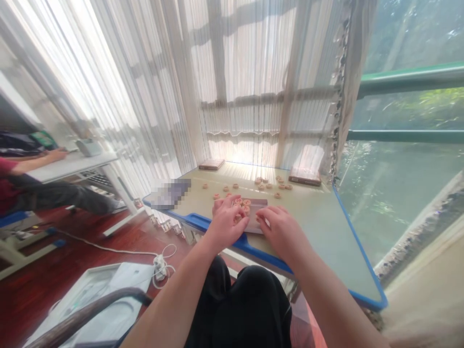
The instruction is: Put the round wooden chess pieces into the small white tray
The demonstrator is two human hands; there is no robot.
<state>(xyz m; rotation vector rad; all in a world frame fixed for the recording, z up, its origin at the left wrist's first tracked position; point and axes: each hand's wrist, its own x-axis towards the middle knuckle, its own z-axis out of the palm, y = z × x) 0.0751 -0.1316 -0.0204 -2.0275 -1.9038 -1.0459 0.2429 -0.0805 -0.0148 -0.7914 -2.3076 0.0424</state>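
Round wooden xiangqi pieces [246, 202] with red marks sit grouped in the left part of a shallow brown box [259, 204] near the desk's front edge. My left hand [227, 221] curls over this group, its thumb and fingers closed about a piece at its near side; the fingers partly hide it. At the box's right side, my right hand [282, 226] pinches a small piece [257, 218] between thumb and fingertips. More loose pieces [266, 183] lie scattered on the desk beyond both hands.
The pale desk [319, 232] has a blue rim. Flat brown boxes [304, 175] stand at its back corners, before sheer curtains [250, 72]. A blurred-out item [170, 194] lies at the left. Another person's arm [39, 159] rests at a neighbouring desk; a cable [119, 250] crosses the floor.
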